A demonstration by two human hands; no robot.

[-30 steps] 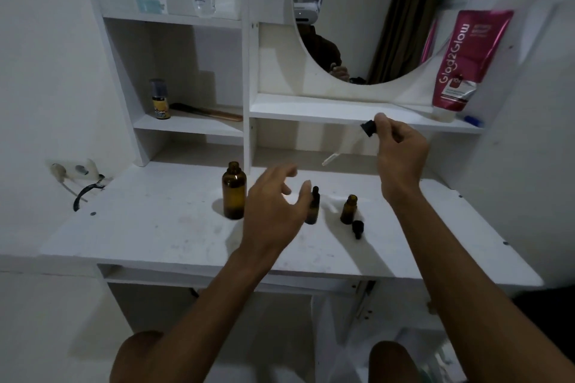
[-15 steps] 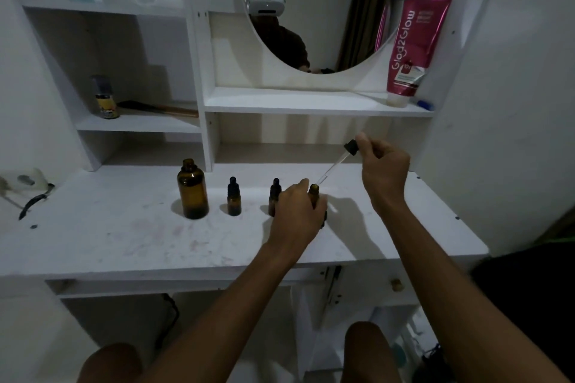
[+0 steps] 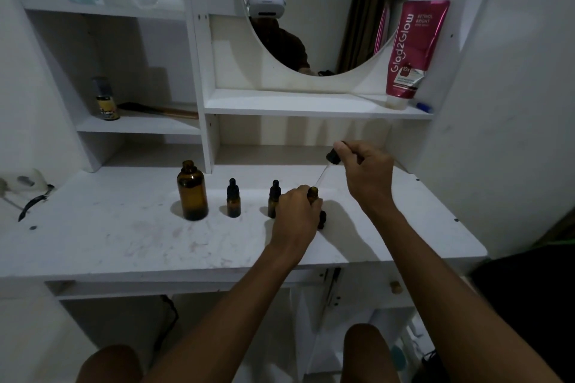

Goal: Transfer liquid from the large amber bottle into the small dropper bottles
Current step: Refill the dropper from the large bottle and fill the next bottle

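The large amber bottle (image 3: 192,191) stands uncapped on the white tabletop (image 3: 124,242), left of centre. Two small capped dropper bottles (image 3: 233,199) (image 3: 273,199) stand to its right. My left hand (image 3: 297,216) is wrapped around a third small bottle (image 3: 313,193), whose open neck shows above my fingers. My right hand (image 3: 365,174) pinches the black bulb of a glass dropper (image 3: 328,166); its thin tube slants down with the tip at that open neck. A small black cap (image 3: 322,219) lies by my left hand.
Shelves rise behind the tabletop: a small spray can (image 3: 105,99) and a comb on the left shelf, a pink tube (image 3: 410,50) on the right shelf under a round mirror (image 3: 326,9). A wall stands close on the right. A black cable (image 3: 34,200) lies at the far left.
My left hand came down and closed around the open small bottle. My right hand lowered the dropper until its tip reached the bottle's neck. The view shifted right.
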